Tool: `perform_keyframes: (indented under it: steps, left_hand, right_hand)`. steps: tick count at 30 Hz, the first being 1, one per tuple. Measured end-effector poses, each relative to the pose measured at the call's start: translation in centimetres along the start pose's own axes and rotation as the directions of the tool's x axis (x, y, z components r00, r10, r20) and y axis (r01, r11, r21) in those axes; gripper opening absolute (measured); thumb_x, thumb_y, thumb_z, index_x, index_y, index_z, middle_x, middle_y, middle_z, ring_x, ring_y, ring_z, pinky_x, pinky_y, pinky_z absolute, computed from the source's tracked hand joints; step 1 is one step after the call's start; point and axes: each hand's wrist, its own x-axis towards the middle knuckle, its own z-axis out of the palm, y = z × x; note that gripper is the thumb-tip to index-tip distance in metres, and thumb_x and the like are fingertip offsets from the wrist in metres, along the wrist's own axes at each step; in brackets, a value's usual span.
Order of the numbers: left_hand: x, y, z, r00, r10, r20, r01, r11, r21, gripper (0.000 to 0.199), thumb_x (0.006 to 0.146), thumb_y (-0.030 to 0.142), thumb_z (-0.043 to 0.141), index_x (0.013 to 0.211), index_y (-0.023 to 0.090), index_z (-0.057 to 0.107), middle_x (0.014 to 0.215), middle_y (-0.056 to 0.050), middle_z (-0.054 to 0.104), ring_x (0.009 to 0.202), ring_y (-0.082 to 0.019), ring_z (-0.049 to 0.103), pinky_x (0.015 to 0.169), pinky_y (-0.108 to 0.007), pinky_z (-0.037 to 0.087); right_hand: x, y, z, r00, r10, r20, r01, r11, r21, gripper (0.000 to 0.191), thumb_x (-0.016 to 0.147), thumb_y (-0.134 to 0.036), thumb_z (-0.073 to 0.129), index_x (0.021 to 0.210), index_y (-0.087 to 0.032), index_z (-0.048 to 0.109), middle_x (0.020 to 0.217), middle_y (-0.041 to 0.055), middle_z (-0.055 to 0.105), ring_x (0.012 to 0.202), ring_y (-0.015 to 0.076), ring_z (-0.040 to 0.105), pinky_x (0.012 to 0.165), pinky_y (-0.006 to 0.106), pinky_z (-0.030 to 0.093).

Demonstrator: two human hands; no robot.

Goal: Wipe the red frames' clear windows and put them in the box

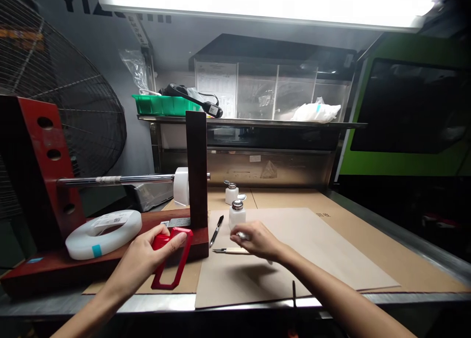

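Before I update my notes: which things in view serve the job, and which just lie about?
Likely in use:
red frame in left hand
something white in right hand
nearer bottle, perhaps

Apparently lying about:
pen
knife
tape roll
green bin

I see a lamp (272, 2) glaring across the top, a large fan (79, 92) at upper left, a metal shelf (257, 122) mid-frame, and a green panel (401, 167) at right.
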Motion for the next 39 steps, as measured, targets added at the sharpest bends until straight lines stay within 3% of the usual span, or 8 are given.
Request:
perform_keyframes:
  steps: [5, 9, 15, 21, 26, 30, 34, 39]
  left_hand:
    - [-1.1, 1.1, 0.4, 0.995, 0.081, 0.063, -0.082, 0.997, 0.016, 0.044, 0.062, 0.065, 0.064, 0.060, 0.023, 0.048, 0.056, 0.003, 0.048, 0.053, -0.016, 0.044, 0.040, -0.022, 0.038]
    - [-1.6, 1.0, 0.1, 0.969, 0.196, 0.153, -0.213, 0.971, 0.107, 0.037, 0.066, 0.059, 0.064, 0.064, 0.024, 0.051, 0.058, 0.003, 0.051, 0.055, -0.018, 0.049, 0.047, -0.025, 0.045]
    - [-1.4, -0.6, -0.8, 0.893, 0.403, 0.198, -0.448, 0.837, 0.313, 0.032, 0.068, 0.056, 0.064, 0.067, 0.025, 0.055, 0.065, -0.001, 0.058, 0.060, -0.021, 0.055, 0.055, -0.029, 0.044]
    - [-1.2, -0.9, -2.3, 0.979, 0.150, -0.138, -0.129, 0.980, 0.153, 0.060, 0.065, 0.070, 0.055, 0.111, 0.032, 0.054, 0.121, -0.007, 0.059, 0.108, -0.035, 0.056, 0.092, -0.046, 0.042]
    - [-0.9, -0.4, -1.6, 0.980, -0.087, -0.180, 0.073, 0.994, -0.082, 0.057, 0.073, 0.069, 0.047, 0.110, 0.026, 0.051, 0.087, -0.006, 0.067, 0.083, -0.029, 0.066, 0.072, -0.040, 0.053]
    - [-0.1, -1.5, -0.9, 0.984, -0.074, -0.162, 0.056, 0.992, -0.114, 0.045, 0.077, 0.054, 0.048, 0.111, 0.024, 0.047, 0.061, 0.000, 0.061, 0.054, -0.021, 0.061, 0.047, -0.029, 0.048]
    - [1.3, -2.7, -2.2, 0.980, -0.024, -0.200, 0.025, 1.000, -0.001, 0.039, 0.078, 0.049, 0.044, 0.107, 0.023, 0.049, 0.073, -0.005, 0.065, 0.063, -0.026, 0.063, 0.057, -0.036, 0.050]
    - [2.6, -3.2, -3.9, 0.957, 0.063, -0.285, 0.005, 0.973, 0.232, 0.034, 0.078, 0.044, 0.042, 0.104, 0.024, 0.052, 0.097, -0.013, 0.067, 0.096, -0.037, 0.059, 0.086, -0.047, 0.041]
  right_hand:
    - [2.3, -5.0, -1.1, 0.999, 0.031, -0.019, -0.023, 0.943, 0.332, 0.025, 0.089, -0.033, 0.053, 0.087, -0.012, 0.068, 0.065, -0.0009, 0.058, 0.055, 0.0075, 0.048, 0.049, 0.017, 0.038]
    - [2.5, -6.8, -1.0, 0.992, 0.026, 0.127, -0.113, 0.659, 0.743, 0.027, 0.076, -0.039, 0.068, 0.076, -0.012, 0.068, 0.055, -0.0043, 0.051, 0.049, 0.0059, 0.041, 0.045, 0.017, 0.033]
    - [1.7, -6.9, -0.5, 0.978, -0.064, 0.201, -0.130, 0.563, 0.816, 0.026, 0.065, -0.038, 0.078, 0.073, -0.014, 0.069, 0.055, -0.0049, 0.054, 0.051, 0.0063, 0.045, 0.049, 0.018, 0.035]
    - [1.4, -8.3, 0.1, 0.953, -0.290, -0.086, 0.302, 0.909, 0.288, 0.014, 0.083, -0.029, 0.062, 0.079, -0.016, 0.068, 0.073, 0.0015, 0.068, 0.065, 0.0110, 0.057, 0.059, 0.021, 0.039]
    - [2.1, -9.6, 1.2, 0.887, -0.461, 0.002, 0.438, 0.840, -0.320, 0.015, 0.082, -0.018, 0.051, 0.086, -0.018, 0.065, 0.080, -0.0006, 0.068, 0.063, 0.0111, 0.056, 0.046, 0.024, 0.024]
    - [3.0, -9.6, 2.5, 0.876, -0.482, -0.021, 0.445, 0.825, -0.349, 0.016, 0.083, -0.017, 0.049, 0.087, -0.019, 0.064, 0.082, -0.0012, 0.068, 0.062, 0.0107, 0.055, 0.045, 0.025, 0.021]
    - [4.5, -8.9, 3.0, 0.956, -0.216, -0.199, 0.258, 0.943, 0.212, 0.011, 0.084, -0.029, 0.059, 0.083, -0.020, 0.065, 0.077, -0.0015, 0.066, 0.067, 0.0104, 0.055, 0.055, 0.021, 0.032]
    - [7.5, -7.4, 2.9, 0.934, 0.328, -0.140, -0.148, 0.715, 0.684, 0.025, 0.082, -0.038, 0.058, 0.072, -0.015, 0.059, 0.059, -0.0046, 0.047, 0.055, 0.0086, 0.040, 0.052, 0.021, 0.030]
